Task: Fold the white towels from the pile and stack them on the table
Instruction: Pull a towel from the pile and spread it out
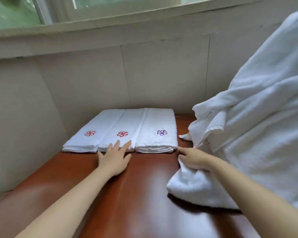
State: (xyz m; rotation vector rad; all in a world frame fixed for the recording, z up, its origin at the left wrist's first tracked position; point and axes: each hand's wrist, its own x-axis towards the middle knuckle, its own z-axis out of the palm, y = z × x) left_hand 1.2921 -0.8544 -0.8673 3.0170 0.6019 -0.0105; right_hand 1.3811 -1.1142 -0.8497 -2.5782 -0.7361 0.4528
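Reddish-brown desk [136, 186] set against a pale panelled wall [93, 79], window above. At the far end, three folded towels side by side with edges touching: left folded towel [93, 127], middle folded towel [126, 126], right folded towel [159, 127]. Embroidered flower facing up on each, probably laid that way to keep the row even and the marks in line. Heaped high on the right, the pile [265, 117] of loose white towels, spilling down onto the desk, likely kept close for the next pull.

Left grip [114, 158] flat and open, fingers straight and spread, palm on the desk, fingertips resting on the near edge of the middle folded towel. Holding nothing, seemingly squaring or steadying that edge.

Right grip [194, 159] closed round a bunch of the loose towel [193, 184], forefinger stretched toward the near right corner of the right folded towel. Loose towel crumpled on the desk under that grip, against the foot of the pile, not yet folded.
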